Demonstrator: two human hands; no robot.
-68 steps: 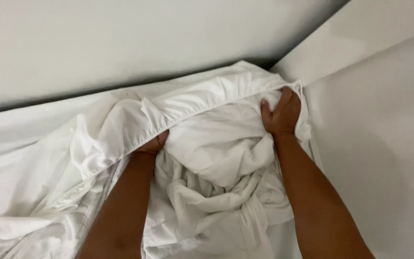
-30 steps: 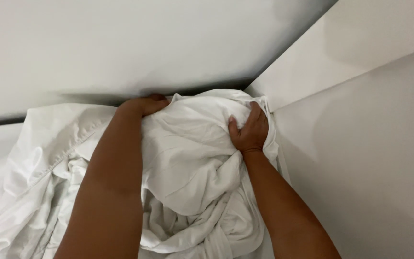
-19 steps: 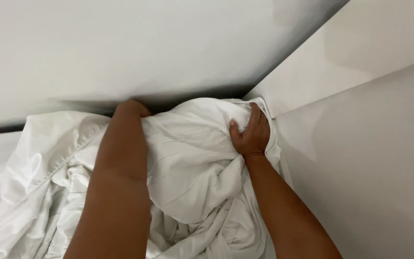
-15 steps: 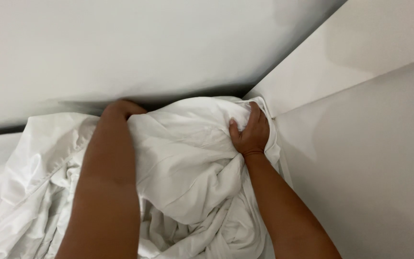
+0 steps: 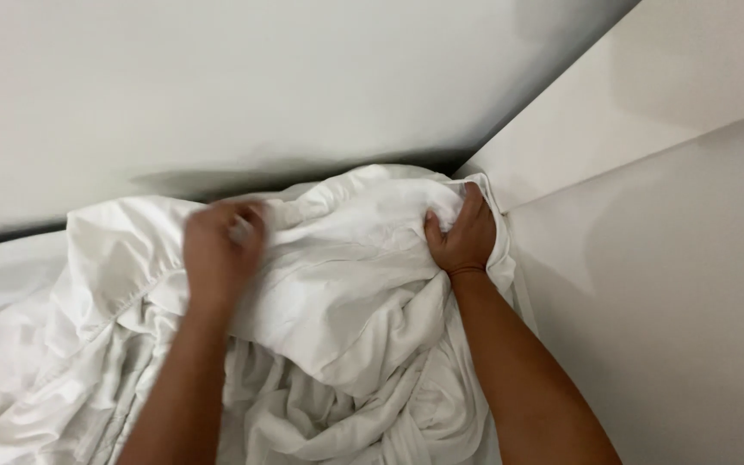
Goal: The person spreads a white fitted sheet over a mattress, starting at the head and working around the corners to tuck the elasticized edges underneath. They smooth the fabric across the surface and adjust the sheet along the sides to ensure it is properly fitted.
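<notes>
A crumpled white sheet is bunched up against a pale wall, with a seamed hem running down its left side. My right hand clenches a fold of the sheet at its upper right corner, pressed close to the wall corner. My left hand is blurred with motion and lies on top of the sheet near its upper edge; its fingers look curled over the fabric, though the grip is unclear.
A pale wall fills the top of the view, with a dark gap along its base. A white panel and a white flat surface close off the right side.
My left hand has pulled back out of the dark gap at the wall and now rests on top of the sheet. My right hand has kept its grip at the corner.
</notes>
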